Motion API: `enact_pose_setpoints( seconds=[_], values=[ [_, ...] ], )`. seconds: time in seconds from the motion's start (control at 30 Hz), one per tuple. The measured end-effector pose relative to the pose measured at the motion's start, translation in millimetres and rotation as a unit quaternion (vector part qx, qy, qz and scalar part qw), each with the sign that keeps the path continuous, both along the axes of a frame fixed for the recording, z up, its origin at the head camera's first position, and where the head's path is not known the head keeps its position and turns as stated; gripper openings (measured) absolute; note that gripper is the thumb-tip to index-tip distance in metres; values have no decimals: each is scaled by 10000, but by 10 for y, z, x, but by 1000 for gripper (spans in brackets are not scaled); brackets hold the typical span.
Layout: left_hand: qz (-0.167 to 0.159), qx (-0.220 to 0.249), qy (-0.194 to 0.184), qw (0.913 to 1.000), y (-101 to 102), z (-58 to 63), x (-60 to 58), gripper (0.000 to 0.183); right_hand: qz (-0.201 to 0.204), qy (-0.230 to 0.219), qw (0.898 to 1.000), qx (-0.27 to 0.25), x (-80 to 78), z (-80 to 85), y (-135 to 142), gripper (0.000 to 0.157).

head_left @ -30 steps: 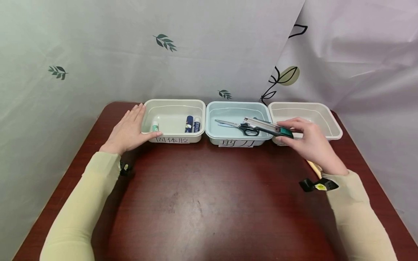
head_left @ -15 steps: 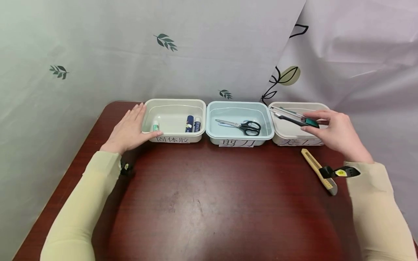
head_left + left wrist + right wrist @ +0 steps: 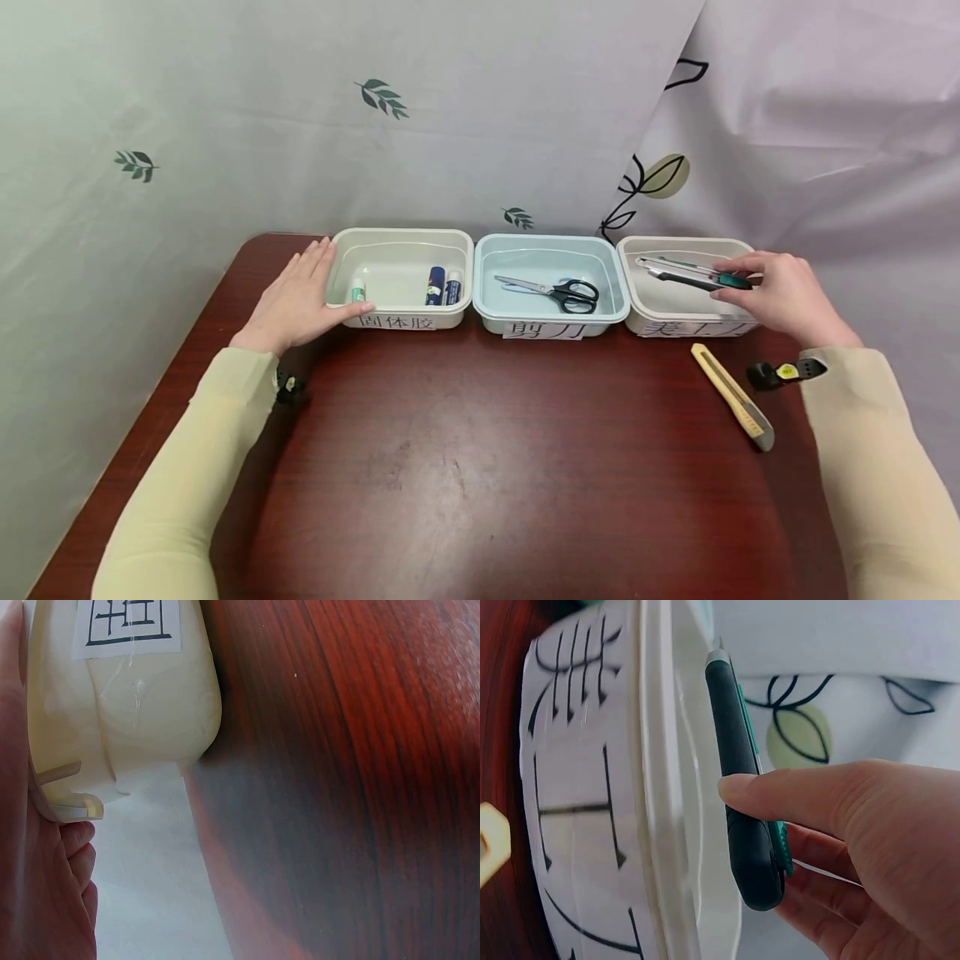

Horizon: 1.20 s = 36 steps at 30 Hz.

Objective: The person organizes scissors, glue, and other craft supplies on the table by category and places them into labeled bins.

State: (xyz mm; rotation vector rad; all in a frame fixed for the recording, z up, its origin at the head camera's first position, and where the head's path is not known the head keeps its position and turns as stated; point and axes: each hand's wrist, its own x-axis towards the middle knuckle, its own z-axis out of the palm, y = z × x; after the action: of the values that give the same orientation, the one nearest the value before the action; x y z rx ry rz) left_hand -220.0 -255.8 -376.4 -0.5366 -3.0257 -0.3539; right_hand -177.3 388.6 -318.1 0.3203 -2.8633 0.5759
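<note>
My right hand [image 3: 787, 293] pinches a black and green utility knife [image 3: 692, 275] between thumb and fingers. In the head view the knife appears over the right-hand off-white bin [image 3: 750, 317], its tip pointing left. The right wrist view has the thumb pressed on the knife's dark handle [image 3: 739, 750], with the other fingers behind. At the left-hand off-white bin [image 3: 401, 233], my left hand [image 3: 291, 296] rests along the side with fingers extended, thumb over the front rim. In the left wrist view, fingers [image 3: 81, 859] show below that bin's corner.
Between those bins stands a light-blue bin [image 3: 551, 242] with black-handled scissors [image 3: 573, 294]. Glue sticks [image 3: 435, 286] lie in the left bin. A yellow utility knife [image 3: 731, 396] lies on the dark red table [image 3: 480, 450] before the right bin. Patterned cloth [image 3: 480, 117] hangs behind.
My right hand has carried the utility knife from above the blue bin rightward to the right-hand bin, then slightly lower. The yellow knife has come into full view. My left hand stays put.
</note>
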Motion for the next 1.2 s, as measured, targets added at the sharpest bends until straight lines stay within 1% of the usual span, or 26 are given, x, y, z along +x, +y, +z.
enact_pose_setpoints(
  seconds=[0.13, 0.33, 0.47, 0.6, 0.77, 0.9, 1.07, 1.2],
  values=[
    [11, -7, -5, 10000, -4, -3, 2, 118, 110, -46, 9996, 243, -113, -47, 45, 36],
    [25, 28, -21, 10000, -10, -13, 11, 117, 228, -420, 9981, 393, -286, -144, 22, 34],
    [18, 7, 7, 10000, -6, -19, 13, 118, 252, -704, 9963, 419, -356, -205, 19, 38],
    [-5, -34, 31, 10000, -2, -20, 12, 117, 254, -869, 9949, 448, -401, -265, 34, 41],
    [-1, -46, 37, 10000, -1, -15, 10, 117, 307, -813, 9952, 446, -455, -346, 47, 41],
    [3, -36, 23, 10000, -1, -11, 8, 118, 258, -792, 9959, 354, -480, -381, 55, 42],
    [8, -61, 34, 10000, 0, 1, 5, 118, 119, -819, 9960, 347, -475, -354, 55, 44],
    [15, -88, 32, 10000, 6, 4, 2, 118, -32, -947, 9951, 300, -457, -300, 46, 51]
  ],
)
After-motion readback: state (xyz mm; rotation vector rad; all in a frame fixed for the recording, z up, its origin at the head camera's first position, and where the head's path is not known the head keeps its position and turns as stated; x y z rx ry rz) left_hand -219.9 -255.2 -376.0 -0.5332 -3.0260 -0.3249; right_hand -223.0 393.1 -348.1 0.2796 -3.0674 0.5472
